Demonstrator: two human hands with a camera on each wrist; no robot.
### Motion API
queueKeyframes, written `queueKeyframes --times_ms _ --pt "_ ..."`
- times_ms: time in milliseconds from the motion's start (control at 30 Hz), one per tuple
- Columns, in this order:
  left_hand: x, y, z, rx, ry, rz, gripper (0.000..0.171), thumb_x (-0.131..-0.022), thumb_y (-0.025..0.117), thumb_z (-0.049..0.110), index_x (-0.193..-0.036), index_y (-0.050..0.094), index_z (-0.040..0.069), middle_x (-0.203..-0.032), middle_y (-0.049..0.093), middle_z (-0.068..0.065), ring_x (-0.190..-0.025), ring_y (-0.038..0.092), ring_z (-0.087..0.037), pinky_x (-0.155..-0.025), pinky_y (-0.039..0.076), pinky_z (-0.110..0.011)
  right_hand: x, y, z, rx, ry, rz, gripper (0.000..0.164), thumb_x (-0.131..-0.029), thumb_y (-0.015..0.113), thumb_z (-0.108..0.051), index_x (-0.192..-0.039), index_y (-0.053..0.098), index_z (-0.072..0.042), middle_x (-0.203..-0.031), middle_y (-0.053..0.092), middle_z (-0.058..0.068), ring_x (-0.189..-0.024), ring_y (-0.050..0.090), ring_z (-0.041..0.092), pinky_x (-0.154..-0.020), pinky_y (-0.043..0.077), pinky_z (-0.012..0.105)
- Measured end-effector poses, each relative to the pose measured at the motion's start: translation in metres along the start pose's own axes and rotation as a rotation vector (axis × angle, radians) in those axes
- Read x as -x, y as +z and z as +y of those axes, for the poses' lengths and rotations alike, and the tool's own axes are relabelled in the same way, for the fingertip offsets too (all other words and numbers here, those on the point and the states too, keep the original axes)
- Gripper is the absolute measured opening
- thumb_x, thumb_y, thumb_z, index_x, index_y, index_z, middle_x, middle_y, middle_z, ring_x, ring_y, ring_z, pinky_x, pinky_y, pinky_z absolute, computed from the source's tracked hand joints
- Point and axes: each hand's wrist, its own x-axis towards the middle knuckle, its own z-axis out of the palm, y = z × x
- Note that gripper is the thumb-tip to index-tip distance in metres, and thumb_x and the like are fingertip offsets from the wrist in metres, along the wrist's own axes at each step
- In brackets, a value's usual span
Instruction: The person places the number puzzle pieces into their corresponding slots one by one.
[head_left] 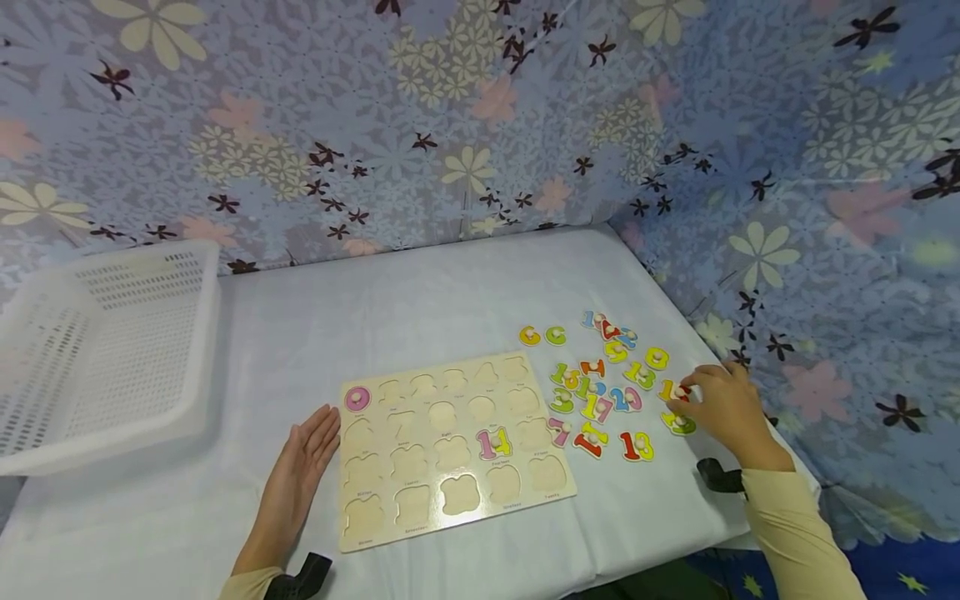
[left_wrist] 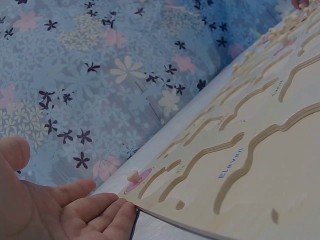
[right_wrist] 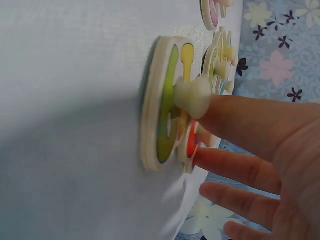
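Note:
The wooden number puzzle board [head_left: 431, 521] lies on the table with rows of cut-out recesses. Set in it are a pink zero [head_left: 357, 399] at the top left corner and a pink-and-yellow 14 [head_left: 494, 443]. My left hand [head_left: 297, 471] lies palm up, its straight fingertips at the board's left edge beside the zero. On the right, the thumb and index finger of my right hand [head_left: 723, 408] pinch a red-and-orange number piece [right_wrist: 192, 142], whose knob is hidden. A green-and-yellow number piece [right_wrist: 167, 105] with a pale knob lies closest to the right wrist camera, by the thumb.
Several knobbed number pieces lie scattered right of the board, including a red-and-yellow piece [head_left: 637, 447], a pink 7 [head_left: 558, 432] and a green piece [head_left: 555, 335]; some overlap. A white plastic basket [head_left: 198, 350] stands at the left. Flowered cloth [head_left: 420, 125] hangs behind the table.

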Motion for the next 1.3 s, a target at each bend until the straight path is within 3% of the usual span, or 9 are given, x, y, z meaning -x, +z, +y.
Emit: queueKeyframes --times_ms 200,333,433,567,767,1000,1167,1300 --pt "-0.001 -0.001 -0.001 0.009 -0.013 0.015 0.066 -0.106 0.019 0.046 -0.154 0.012 0.001 -0.159 0.017 -0.015 -0.144 0.019 -0.026 -0.108 0.032 -0.019 -0.002 -0.006 -0.016 0.042 -0.124 0.134 0.038 -0.072 0.084 -0.023 -0.095 0.071 0.004 -0.116 0.056 0.034 -0.120 0.032 0.061 -0.098 0.025 0.076" --pt "-0.002 -0.002 -0.001 0.001 -0.026 0.026 0.067 -0.105 0.020 0.047 -0.154 0.012 0.002 -0.159 0.017 -0.014 -0.144 0.020 -0.025 -0.108 0.032 -0.019 -0.009 -0.010 -0.043 0.076 -0.267 0.225 0.040 -0.066 0.088 -0.024 -0.091 0.072 0.002 -0.110 0.061 0.030 -0.117 0.039 0.058 -0.093 0.033 0.075" --pt "-0.002 -0.003 0.000 0.001 -0.021 0.027 0.067 -0.105 0.020 0.048 -0.154 0.012 0.002 -0.159 0.018 -0.013 -0.144 0.020 -0.025 -0.108 0.032 -0.020 -0.016 -0.007 -0.071 0.055 -0.361 0.236 0.041 -0.065 0.089 -0.024 -0.092 0.072 0.001 -0.111 0.062 0.027 -0.120 0.039 0.055 -0.087 0.038 0.075" --pt "-0.002 -0.003 0.001 -0.006 -0.015 0.026 0.068 -0.105 0.021 0.048 -0.154 0.013 0.002 -0.158 0.018 -0.013 -0.144 0.020 -0.025 -0.109 0.031 -0.020 -0.022 0.002 -0.110 -0.001 -0.464 0.175 0.038 -0.066 0.089 -0.026 -0.092 0.073 -0.003 -0.116 0.062 0.024 -0.125 0.037 0.051 -0.091 0.037 0.072" --pt "-0.005 -0.002 0.000 -0.032 -0.007 0.009 0.065 -0.106 0.020 0.046 -0.154 0.013 0.003 -0.158 0.019 -0.012 -0.144 0.021 -0.024 -0.109 0.031 -0.019 -0.024 0.011 -0.166 -0.028 -0.531 0.061 0.039 -0.068 0.089 -0.032 -0.093 0.073 -0.006 -0.125 0.059 0.018 -0.133 0.031 0.045 -0.103 0.031 0.066" --pt "-0.008 -0.003 -0.001 -0.065 -0.003 -0.006 0.064 -0.106 0.019 0.046 -0.154 0.013 0.004 -0.159 0.019 -0.011 -0.144 0.020 -0.023 -0.108 0.030 -0.018 -0.021 0.030 -0.220 -0.034 -0.697 -0.002 0.038 -0.069 0.087 -0.038 -0.090 0.072 -0.010 -0.126 0.059 0.011 -0.136 0.031 0.039 -0.107 0.032 0.057" --pt "-0.007 -0.005 -0.001 -0.055 0.001 -0.008 0.064 -0.106 0.018 0.045 -0.154 0.012 0.004 -0.159 0.018 -0.011 -0.144 0.020 -0.023 -0.109 0.030 -0.018 -0.016 0.043 -0.241 -0.045 -0.786 -0.057 0.036 -0.070 0.086 -0.038 -0.089 0.070 -0.011 -0.125 0.059 0.011 -0.135 0.032 0.040 -0.107 0.033 0.053" --pt "-0.005 -0.006 -0.001 -0.045 0.009 0.002 0.063 -0.106 0.018 0.044 -0.154 0.012 0.002 -0.159 0.018 -0.012 -0.144 0.020 -0.025 -0.108 0.030 -0.017 -0.012 0.044 -0.237 -0.032 -0.747 -0.084 0.034 -0.070 0.087 -0.037 -0.087 0.071 -0.011 -0.124 0.060 0.010 -0.135 0.033 0.039 -0.108 0.033 0.053"
